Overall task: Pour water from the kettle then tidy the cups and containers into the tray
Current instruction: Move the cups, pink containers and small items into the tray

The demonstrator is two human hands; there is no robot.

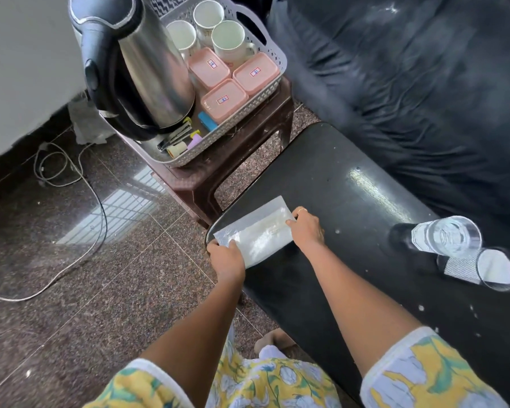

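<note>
- Black bench (pixel 351 184) sits beside a dark sofa (pixel 424 83).
- Kettle (pixel 142 69) stands in the tray (pixel 273 83) on a brown stool (pixel 248 148), next to three cups (pixel 230 39) and three pink containers (pixel 224 97).
- Left hand (pixel 226 259) and right hand (pixel 306 228) each have a grip clenched on a plastic pouch (pixel 258 232) at the bench's edge.
- Two glasses (pixel 446 237) over at the right.

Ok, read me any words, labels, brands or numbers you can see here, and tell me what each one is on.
No text here can be read.
Three pink containers in the tray: each lid has a small red and blue sticker, too small and blurred to read.
White cups: a faint print low on the side, unreadable.
Kettle: no visible brand.
Clear packet held by the left hand and right hand: no print visible.
</note>
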